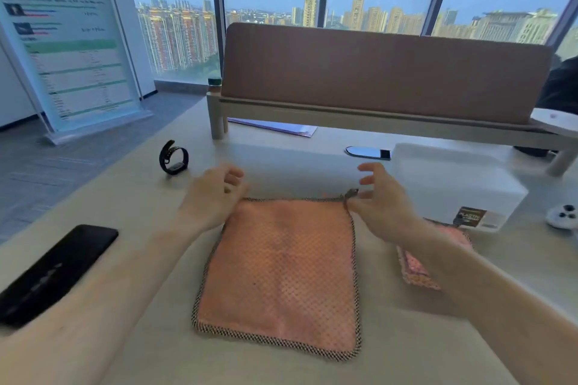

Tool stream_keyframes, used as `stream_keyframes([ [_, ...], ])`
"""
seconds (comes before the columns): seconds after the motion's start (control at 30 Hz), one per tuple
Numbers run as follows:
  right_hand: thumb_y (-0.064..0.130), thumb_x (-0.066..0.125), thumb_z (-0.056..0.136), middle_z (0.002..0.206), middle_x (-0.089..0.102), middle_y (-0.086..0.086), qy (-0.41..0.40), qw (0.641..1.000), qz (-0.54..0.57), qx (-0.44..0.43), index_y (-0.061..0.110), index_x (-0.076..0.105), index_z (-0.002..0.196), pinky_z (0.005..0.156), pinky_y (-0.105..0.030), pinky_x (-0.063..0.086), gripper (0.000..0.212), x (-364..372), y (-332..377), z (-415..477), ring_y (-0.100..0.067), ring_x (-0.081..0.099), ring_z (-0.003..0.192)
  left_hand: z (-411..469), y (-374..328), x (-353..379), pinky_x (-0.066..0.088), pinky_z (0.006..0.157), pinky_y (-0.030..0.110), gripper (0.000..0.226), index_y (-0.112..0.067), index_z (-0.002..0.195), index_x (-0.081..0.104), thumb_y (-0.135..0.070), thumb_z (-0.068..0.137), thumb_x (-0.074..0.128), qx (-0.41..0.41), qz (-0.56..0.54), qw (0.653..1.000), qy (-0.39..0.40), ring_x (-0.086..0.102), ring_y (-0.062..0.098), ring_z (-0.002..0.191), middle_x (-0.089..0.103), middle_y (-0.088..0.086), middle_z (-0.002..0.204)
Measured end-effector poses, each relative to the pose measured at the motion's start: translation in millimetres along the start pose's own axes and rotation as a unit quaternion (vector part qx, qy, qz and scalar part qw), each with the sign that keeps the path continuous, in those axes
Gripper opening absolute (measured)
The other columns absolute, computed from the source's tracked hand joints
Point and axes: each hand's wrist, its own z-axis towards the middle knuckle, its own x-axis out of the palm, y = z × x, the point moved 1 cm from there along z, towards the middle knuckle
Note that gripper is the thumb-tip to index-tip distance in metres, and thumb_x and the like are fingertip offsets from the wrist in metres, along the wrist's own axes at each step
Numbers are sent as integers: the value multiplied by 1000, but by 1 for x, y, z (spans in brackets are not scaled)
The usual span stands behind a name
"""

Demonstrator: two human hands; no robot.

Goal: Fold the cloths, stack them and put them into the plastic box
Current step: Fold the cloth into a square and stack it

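A pink cloth [281,272] with a dark checked border lies spread flat on the table in front of me. My left hand [212,194] hovers at its far left corner, fingers curled and apart, holding nothing. My right hand [381,197] is at the far right corner, by the small hanging loop, with fingers spread. A folded pink cloth [416,269] lies to the right, partly hidden under my right forearm. The translucent white plastic box [453,184] stands at the right, just beyond that folded cloth.
A black phone [56,269] lies at the left near the table edge. A black watch [173,159] stands beyond my left hand. A brown divider on a wooden shelf [384,78] closes the far side. A small white object [563,215] sits far right.
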Motion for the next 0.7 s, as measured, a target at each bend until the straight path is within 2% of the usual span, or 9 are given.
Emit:
stream_keyframes([
  [0.07, 15, 64, 94, 145, 39, -3, -36, 993, -83, -76, 23, 35, 148, 97, -32, 41, 62, 27, -5, -9, -20, 50, 122, -19, 3, 27, 44, 97, 31, 40, -26, 135, 58, -38, 97, 61, 47, 60, 997, 21, 60, 18, 117, 60, 1, 136],
  [0.1, 23, 59, 98, 153, 32, -1, -18, 990, -101, -100, 23, 30, 152, 106, -33, 37, 61, 42, -7, -15, -21, 41, 134, -30, 1, 40, 40, 106, 32, 48, -28, 143, 51, -45, 98, 55, 78, 89, 992, 52, 53, 19, 130, 52, 0, 146],
  [0.17, 43, 44, 103, 167, 13, 0, 50, 977, -171, -115, 21, 17, 159, 124, -36, 16, 66, 73, -12, -29, -21, 12, 154, -44, -1, 62, 25, 121, 36, 71, -32, 155, 36, -66, 92, 31, 107, 177, 971, 117, 35, 19, 147, 36, -2, 161],
  [0.23, 59, 25, 103, 171, -5, 0, 117, 951, -268, -97, 20, 3, 162, 125, -37, -3, 74, 95, -20, -35, -17, -9, 157, -48, 5, 76, 5, 126, 35, 89, -34, 161, 18, -71, 81, 6, 100, 263, 948, 146, 13, 17, 156, 17, -4, 170],
  [0.27, 64, 18, 101, 171, -10, 0, 136, 941, -298, -86, 20, -2, 162, 125, -38, -8, 78, 99, -23, -34, -15, -14, 156, -46, 9, 79, -2, 126, 36, 89, -35, 162, 12, -71, 81, 2, 95, 280, 944, 150, 5, 16, 158, 9, -4, 172],
  [0.33, 69, 11, 98, 170, -14, 0, 150, 933, -318, -73, 18, -7, 162, 125, -37, -11, 84, 99, -29, -25, -14, -18, 155, -37, 14, 82, -8, 127, 37, 84, -35, 163, 6, -71, 87, 4, 96, 293, 938, 157, -4, 16, 158, 1, -3, 172],
  [0.53, 72, 8, 95, 170, -14, 1, 157, 923, -346, -66, 17, -10, 161, 127, -38, -7, 88, 94, -36, -9, -12, -17, 155, -20, 17, 90, -4, 128, 42, 89, -37, 162, -3, -76, 82, 0, 93, 308, 934, 152, -9, 15, 158, -4, -3, 172],
  [0.7, 68, 7, 98, 168, -23, -1, 152, 925, -339, -77, 18, -13, 160, 126, -40, -11, 83, 86, -34, 1, -14, -27, 152, -14, 3, 85, -6, 128, 43, 76, -33, 162, -3, -67, 98, 18, 103, 291, 941, 138, -15, 15, 157, -10, 0, 172],
])
